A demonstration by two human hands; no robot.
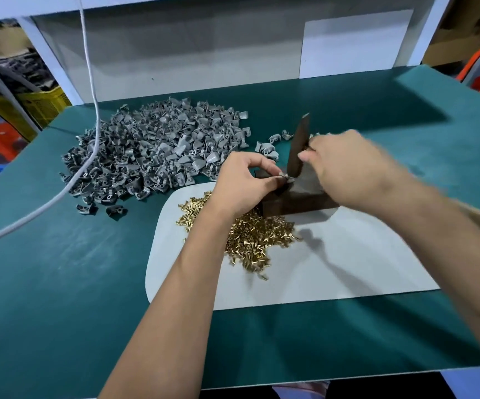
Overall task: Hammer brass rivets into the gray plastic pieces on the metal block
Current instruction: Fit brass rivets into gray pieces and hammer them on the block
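My left hand [246, 181] pinches a small gray plastic piece [284, 177] on top of the dark metal block [302, 201]. My right hand [345, 165] grips a dark flat metal bar [299, 145] that serves as the hammer; it stands tilted with its lower end right at the pinched piece. A heap of brass rivets [250, 234] lies on the white mat [333, 266] in front of the block, partly under my left wrist. A big pile of gray plastic pieces [152, 151] covers the green table to the left.
A few loose gray pieces [273, 142] lie behind the block. A white cable [89, 156] hangs down and runs across the pile to the left edge. The green table top [60, 283] stretches around the mat; a white back panel [175, 53] closes off the far side.
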